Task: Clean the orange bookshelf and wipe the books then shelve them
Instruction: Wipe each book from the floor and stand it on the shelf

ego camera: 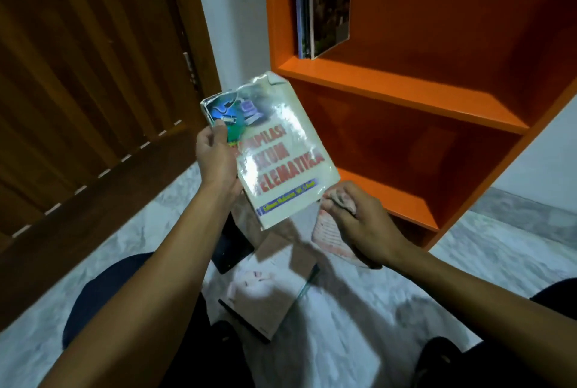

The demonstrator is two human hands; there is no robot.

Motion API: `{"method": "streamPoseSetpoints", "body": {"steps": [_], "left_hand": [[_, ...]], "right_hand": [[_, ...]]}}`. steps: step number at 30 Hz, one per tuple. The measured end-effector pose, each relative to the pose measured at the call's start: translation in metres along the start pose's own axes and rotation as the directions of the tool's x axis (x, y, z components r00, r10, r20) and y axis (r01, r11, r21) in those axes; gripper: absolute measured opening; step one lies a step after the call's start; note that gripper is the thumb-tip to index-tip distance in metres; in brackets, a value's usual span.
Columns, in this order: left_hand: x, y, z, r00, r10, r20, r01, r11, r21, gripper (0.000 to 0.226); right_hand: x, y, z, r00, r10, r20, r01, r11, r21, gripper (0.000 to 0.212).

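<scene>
Hidden behind the left hand [215, 156]: the first letters of the title on the white book [274, 150], with glare blurring the rest. Too bunched in the right hand [359, 225] to make out: the pink cloth [331, 234]. Cut off by the top edge: the shelved books [321, 3] and the orange bookshelf [406, 88], titles unreadable.
</scene>
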State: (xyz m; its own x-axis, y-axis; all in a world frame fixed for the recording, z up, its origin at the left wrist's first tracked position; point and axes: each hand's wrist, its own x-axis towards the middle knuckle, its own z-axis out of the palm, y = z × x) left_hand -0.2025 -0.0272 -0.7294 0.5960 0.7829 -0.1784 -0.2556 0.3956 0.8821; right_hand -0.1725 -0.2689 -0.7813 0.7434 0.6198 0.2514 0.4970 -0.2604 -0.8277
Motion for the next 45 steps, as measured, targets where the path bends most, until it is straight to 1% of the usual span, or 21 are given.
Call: {"method": "streamPoseSetpoints", "body": {"steps": [1,2,4,5,6,7,8,10,12,13,15,17,20,23,25,29,32,35,37,40,45], "left_hand": [[-0.001,0.002,-0.001,0.999,0.025,0.039,-0.026,0.999,0.022,0.025],[-0.004,0.004,-0.001,0.994,0.048,0.094,-0.053,0.997,0.052,0.027],[-0.012,0.009,-0.001,0.969,0.094,0.23,-0.124,0.985,0.12,0.026],[-0.016,0.011,-0.001,0.949,0.112,0.296,-0.162,0.975,0.149,0.026],[-0.021,0.013,0.0,0.926,0.121,0.356,-0.191,0.967,0.17,0.025],[-0.027,0.015,0.002,0.904,0.12,0.411,-0.209,0.961,0.179,0.024],[-0.033,0.017,0.003,0.882,0.113,0.458,-0.213,0.961,0.173,0.023],[-0.044,0.021,0.006,0.846,0.095,0.525,-0.193,0.972,0.136,0.023],[-0.051,0.025,0.008,0.826,0.071,0.559,-0.176,0.975,0.137,0.025],[-0.053,0.028,0.009,0.825,0.062,0.562,-0.177,0.973,0.152,0.027],[-0.053,0.035,0.012,0.825,0.058,0.562,-0.196,0.962,0.189,0.027],[-0.048,0.045,0.015,0.807,0.056,0.588,-0.227,0.949,0.22,0.028],[-0.039,0.061,0.017,0.763,-0.006,0.646,-0.314,0.871,0.378,0.032],[-0.032,0.068,0.021,0.771,-0.143,0.621,-0.281,0.799,0.532,0.038],[-0.03,0.069,0.031,0.786,-0.147,0.601,-0.261,0.802,0.537,0.036],[-0.026,0.083,0.067,0.808,-0.005,0.589,-0.333,0.82,0.465,0.031],[-0.016,0.089,0.097,0.805,0.095,0.586,-0.38,0.841,0.386,0.027],[0.001,0.087,0.131,0.825,0.184,0.534,-0.436,0.808,0.395,0.023],[0.016,0.081,0.156,0.842,0.208,0.497,-0.438,0.802,0.407,0.02],[0.039,0.064,0.195,0.845,0.277,0.458,-0.483,0.764,0.428,0.019],[0.081,0.026,0.24,0.851,0.374,0.37,-0.525,0.647,0.553,0.02]], "right_hand": [[0.004,-0.003,-0.004,0.993,0.081,-0.08,-0.076,0.995,0.067,0.014],[0.009,-0.005,-0.01,0.981,0.139,-0.136,-0.124,0.986,0.111,0.026],[0.021,-0.012,-0.025,0.962,0.222,-0.157,-0.207,0.973,0.106,0.049],[0.027,-0.017,-0.031,0.96,0.257,-0.109,-0.25,0.966,0.067,0.062],[0.033,-0.02,-0.036,0.953,0.3,-0.046,-0.296,0.952,0.079,0.075],[0.037,-0.024,-0.04,0.941,0.339,0.022,-0.338,0.931,0.138,0.083],[0.04,-0.026,-0.041,0.93,0.359,0.084,-0.368,0.897,0.243,0.085],[0.043,-0.027,-0.046,0.917,0.343,0.202,-0.396,0.83,0.392,0.07],[0.04,-0.025,-0.048,0.927,0.258,0.273,-0.356,0.837,0.416,0.051],[0.037,-0.025,-0.049,0.936,0.222,0.273,-0.325,0.84,0.434,0.046],[0.035,-0.029,-0.05,0.961,0.187,0.202,-0.265,0.831,0.49,0.04],[0.037,-0.039,-0.055,0.981,0.157,0.116,-0.195,0.837,0.511,0.034],[0.048,-0.057,-0.073,0.996,0.083,0.027,-0.086,0.87,0.485,0.026],[0.065,-0.073,-0.093,1.0,0.013,-0.027,0.002,0.88,0.475,0.027],[0.077,-0.082,-0.105,0.998,-0.013,-0.054,0.037,0.878,0.478,0.027],[0.112,-0.094,-0.129,0.992,-0.042,-0.12,0.093,0.883,0.46,0.028],[0.143,-0.104,-0.151,0.97,-0.041,-0.239,0.135,0.909,0.394,0.036],[0.17,-0.106,-0.166,0.898,0.021,-0.44,0.095,0.966,0.24,0.048],[0.181,-0.105,-0.172,0.853,0.055,-0.519,0.066,0.975,0.211,0.047],[0.184,-0.103,-0.173,0.872,0.062,-0.485,0.061,0.97,0.234,0.037],[0.189,-0.081,-0.159,0.9,-0.006,-0.437,0.068,0.99,0.125,0.017]]}}
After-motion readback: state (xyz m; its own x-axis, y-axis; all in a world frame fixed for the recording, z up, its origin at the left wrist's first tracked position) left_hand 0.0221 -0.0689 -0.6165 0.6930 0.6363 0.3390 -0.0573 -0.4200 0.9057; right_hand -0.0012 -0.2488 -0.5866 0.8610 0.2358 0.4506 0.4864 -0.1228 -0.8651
